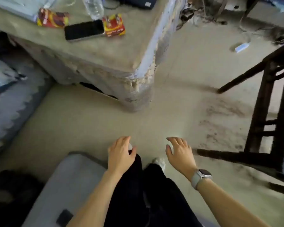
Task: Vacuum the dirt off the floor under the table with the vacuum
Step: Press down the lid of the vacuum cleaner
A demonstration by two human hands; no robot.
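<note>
No vacuum shows in the head view. The table (92,63), draped in a pale cloth, fills the upper left, its corner pointing toward me. Dark smears of dirt (223,118) lie on the light floor at the right, beside a dark wooden chair (267,102). My left hand (120,154) hangs over my black-trousered legs with fingers loosely curled, holding nothing. My right hand (179,153), a watch on its wrist, hovers over the floor with relaxed fingers and is also empty.
On the table lie a black phone (84,30), two red and yellow packets (114,25) and a clear bottle (93,7). A grey sofa edge (10,102) runs down the left. A grey cushion (66,185) lies at the bottom left. Cables and a white adapter (242,46) sit at the top right.
</note>
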